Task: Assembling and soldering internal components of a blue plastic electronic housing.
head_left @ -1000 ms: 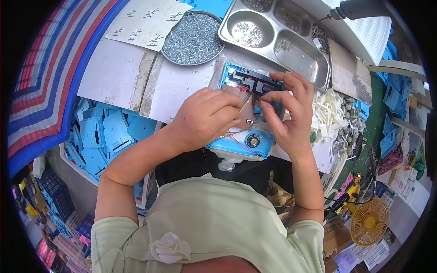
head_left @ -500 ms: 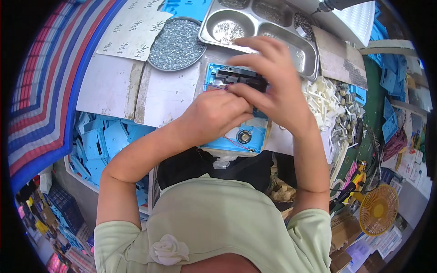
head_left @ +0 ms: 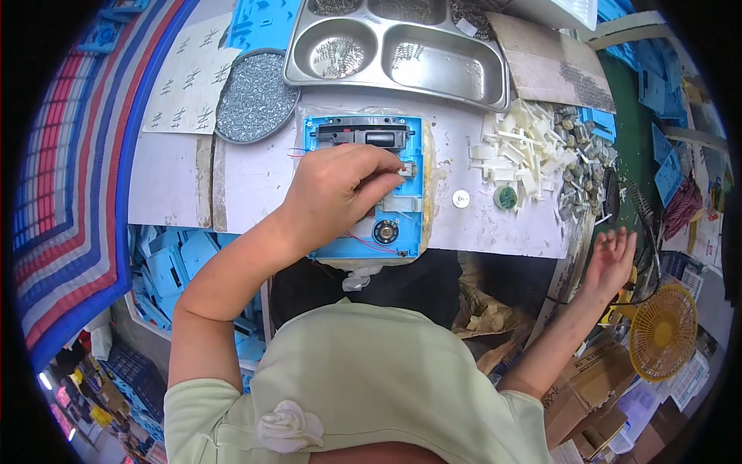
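A blue plastic housing [head_left: 415, 224] lies in front of me, its inside facing up. It carries a black mechanism [head_left: 379, 138] along its far side and a small round speaker [head_left: 386, 231] at the near end, with thin red wires. My left hand [head_left: 328, 189] reaches over the housing, thumb and forefinger pinched on a small silvery-white part [head_left: 406, 170] at its right side; the hand hides the housing's middle. My right hand [head_left: 610, 263] is off the table's right edge, palm up and fingers stretched, with nothing visible in it.
At the back are a round dish of screws [head_left: 257, 97] and a steel compartment tray [head_left: 495, 73] with small metal parts. White plastic pieces [head_left: 522, 147] and small metal motors [head_left: 583, 170] are heaped right. A yellow fan [head_left: 662, 332] stands lower right; blue housings [head_left: 166, 267] fill a bin lower left.
My right hand has left the housing and swung right, past the table's edge. My left hand stays over the housing, now pinching at its right side. The view has shifted somewhat.
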The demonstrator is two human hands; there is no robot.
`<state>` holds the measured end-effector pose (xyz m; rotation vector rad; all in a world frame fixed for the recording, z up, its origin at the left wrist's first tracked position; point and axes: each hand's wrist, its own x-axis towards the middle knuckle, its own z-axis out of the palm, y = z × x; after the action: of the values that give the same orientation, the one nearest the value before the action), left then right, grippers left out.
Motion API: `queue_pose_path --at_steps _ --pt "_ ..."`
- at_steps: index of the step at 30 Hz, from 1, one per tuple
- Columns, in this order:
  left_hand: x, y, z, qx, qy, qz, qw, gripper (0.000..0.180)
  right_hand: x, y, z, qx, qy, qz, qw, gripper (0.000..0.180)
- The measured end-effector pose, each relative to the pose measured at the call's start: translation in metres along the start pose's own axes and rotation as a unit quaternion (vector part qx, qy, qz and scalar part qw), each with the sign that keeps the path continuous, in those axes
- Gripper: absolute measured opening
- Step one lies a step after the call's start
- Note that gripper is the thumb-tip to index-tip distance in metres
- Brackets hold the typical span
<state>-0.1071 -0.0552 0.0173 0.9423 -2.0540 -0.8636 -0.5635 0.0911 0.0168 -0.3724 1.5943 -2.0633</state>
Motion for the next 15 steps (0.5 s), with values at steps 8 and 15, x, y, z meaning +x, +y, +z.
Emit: queue_pose_path --at_steps 8,15 --pt "0.006 0.003 0.003 0.068 -0.032 0.068 0.995 0.013 0.058 -0.012 -0.012 -0.006 0.063 -0.059 0.996 0.031" --pt "0.005 0.012 0.003 0.054 -0.017 -0.010 0.998 0.012 0.070 -0.018 -0.022 0.019 0.094 -0.059 0.994 0.029"
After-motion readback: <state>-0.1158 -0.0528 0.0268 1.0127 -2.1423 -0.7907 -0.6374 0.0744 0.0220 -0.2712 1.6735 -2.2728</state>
